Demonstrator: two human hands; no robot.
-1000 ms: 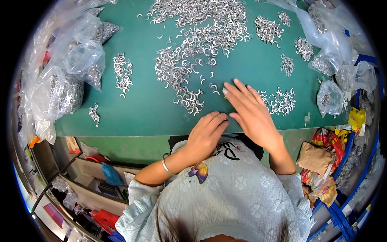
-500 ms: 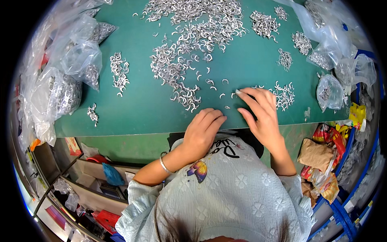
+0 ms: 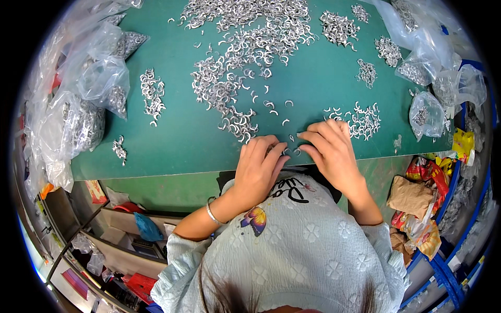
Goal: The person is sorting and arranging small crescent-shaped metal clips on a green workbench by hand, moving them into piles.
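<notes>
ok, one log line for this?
left hand: curved metal piece at fingertips, grip unclear | right hand: open, second piece near thumb | large pile: beyond both hands

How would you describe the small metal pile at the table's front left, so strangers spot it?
On the green table, look left, to the clear plastic bags. Just right of them lies the small metal pile, shorter than the elongated crescent pile beyond it.

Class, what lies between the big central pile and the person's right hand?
A few loose silvery crescents on the green tabletop, in the head view.
</notes>
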